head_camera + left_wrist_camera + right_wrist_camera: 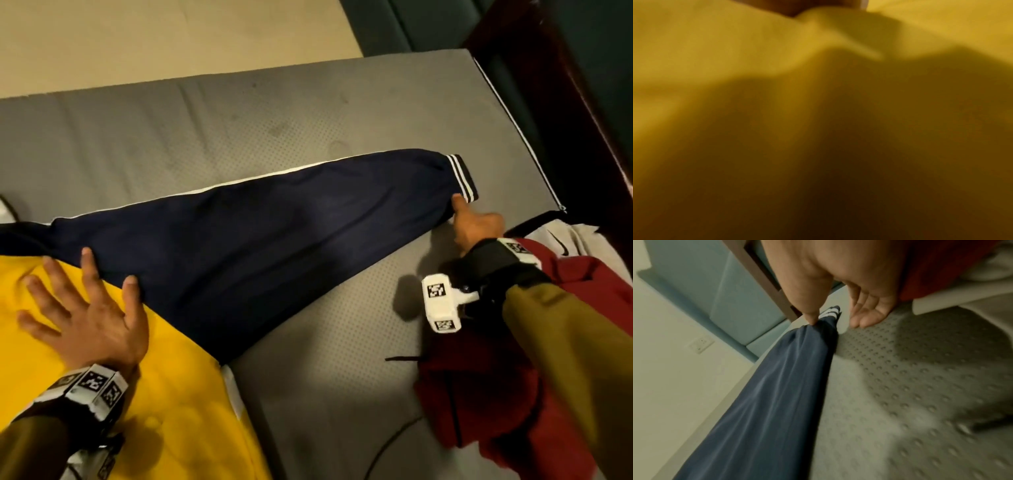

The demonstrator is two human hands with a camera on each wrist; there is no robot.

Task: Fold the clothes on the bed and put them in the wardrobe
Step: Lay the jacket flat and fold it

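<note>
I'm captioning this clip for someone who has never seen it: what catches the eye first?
A long navy sleeve with a white-striped cuff stretches across the grey mattress. The left hand lies spread on the bright yellow body of the jacket, at the near left. A red garment is heaped at the right.

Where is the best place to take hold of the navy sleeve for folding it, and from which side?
Probably at the striped cuff, from the near side where the right hand already touches it. The navy sleeve lies flat and stretched out; the left hand presses the yellow body.
</note>
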